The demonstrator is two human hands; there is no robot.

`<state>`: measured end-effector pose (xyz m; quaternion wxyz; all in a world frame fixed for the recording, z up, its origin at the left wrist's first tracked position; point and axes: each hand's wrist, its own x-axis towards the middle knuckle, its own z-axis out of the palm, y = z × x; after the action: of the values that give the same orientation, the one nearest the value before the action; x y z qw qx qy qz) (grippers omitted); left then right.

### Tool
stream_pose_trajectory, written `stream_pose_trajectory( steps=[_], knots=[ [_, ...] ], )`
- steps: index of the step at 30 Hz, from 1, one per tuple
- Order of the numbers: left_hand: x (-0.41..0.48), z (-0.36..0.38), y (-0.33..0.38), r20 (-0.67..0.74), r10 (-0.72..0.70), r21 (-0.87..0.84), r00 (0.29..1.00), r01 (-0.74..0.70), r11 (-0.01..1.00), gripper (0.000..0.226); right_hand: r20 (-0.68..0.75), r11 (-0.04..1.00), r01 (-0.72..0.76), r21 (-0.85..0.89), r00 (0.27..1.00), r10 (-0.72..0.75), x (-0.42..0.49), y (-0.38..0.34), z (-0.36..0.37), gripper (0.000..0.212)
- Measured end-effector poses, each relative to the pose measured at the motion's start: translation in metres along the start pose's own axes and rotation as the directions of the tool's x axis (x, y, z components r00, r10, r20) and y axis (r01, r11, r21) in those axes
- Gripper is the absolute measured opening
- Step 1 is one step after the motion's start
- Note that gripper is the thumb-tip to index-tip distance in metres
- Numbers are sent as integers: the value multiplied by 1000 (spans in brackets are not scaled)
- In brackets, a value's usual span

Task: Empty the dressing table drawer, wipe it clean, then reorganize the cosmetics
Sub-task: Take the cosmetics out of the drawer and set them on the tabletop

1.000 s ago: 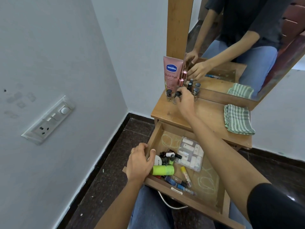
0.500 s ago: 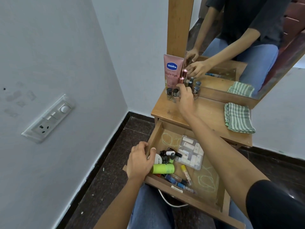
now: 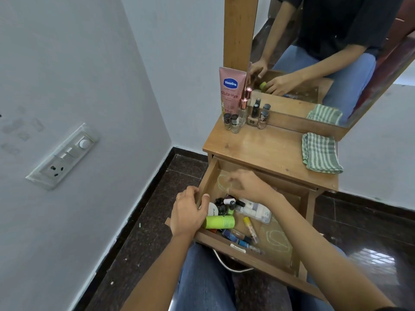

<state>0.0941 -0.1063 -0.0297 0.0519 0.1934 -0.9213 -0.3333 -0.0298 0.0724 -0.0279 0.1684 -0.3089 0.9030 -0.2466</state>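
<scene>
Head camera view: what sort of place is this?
Most likely a bedroom corner in a home: a small wooden dressing table with a wood-framed mirror, a pink Vaseline lotion tube standing on it, and an open wooden drawer holding cosmetics.

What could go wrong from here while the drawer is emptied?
The small bottles stand bunched at the back of the tabletop; setting another among them might topple some. The drawer is pulled far out with the left hand gripping its side wall, so it may slip free. The right hand is blurred above the loose bottles inside; a hasty grab could scatter them.
</scene>
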Motion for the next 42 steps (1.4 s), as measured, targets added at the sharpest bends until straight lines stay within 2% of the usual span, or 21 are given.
stream_pose_trajectory(
  steps=[2, 5, 11, 17, 24, 29, 32, 34, 38, 42],
  knots=[
    [-1, -1, 1, 1, 4, 7, 1000, -4, 1000, 34, 147, 998, -55, 28, 988, 50, -9, 6, 5, 36],
    [-1, -2, 2, 0, 8, 12, 1000, -8, 1000, 34, 129, 989, -95, 115, 988, 80, -14, 9, 6, 40],
    [-3, -2, 4, 0, -1, -8, 1000, 1, 1000, 33, 137, 993, -32, 113, 990, 16, -15, 4, 10, 29],
    [-3, -2, 2, -7, 7, -3, 1000, -7, 1000, 33, 192, 996, -18, 85, 981, 2, -22, 4, 15, 32],
    [-3, -1, 3, -5, -1, -13, 1000, 1, 1000, 33, 86, 995, 23, 101, 996, -32, -28, 8, 17, 20],
    [-3, -1, 1, -11, 3, -8, 1000, -3, 1000, 32, 0, 965, 25, 262, 1000, -26, -27, -2, -16, 8],
    [-2, 0, 0, -8, -2, -7, 1000, 2, 1000, 31, -103, 973, 22, 229, 995, 2, -18, -8, -42, 12],
    [-2, 1, -1, -5, -5, -12, 1000, 5, 1000, 31, -239, 977, -11, 212, 969, 62, -7, -9, -64, 15],
    [0, 4, -4, -11, 3, -13, 1000, -4, 1000, 32, -498, 969, -82, 235, 845, 192, 24, -5, -99, 7],
    [0, 5, -6, -18, 7, -7, 1000, -7, 1000, 32, -576, 961, -167, 219, 773, 265, 59, 4, -113, 10]
  ],
)
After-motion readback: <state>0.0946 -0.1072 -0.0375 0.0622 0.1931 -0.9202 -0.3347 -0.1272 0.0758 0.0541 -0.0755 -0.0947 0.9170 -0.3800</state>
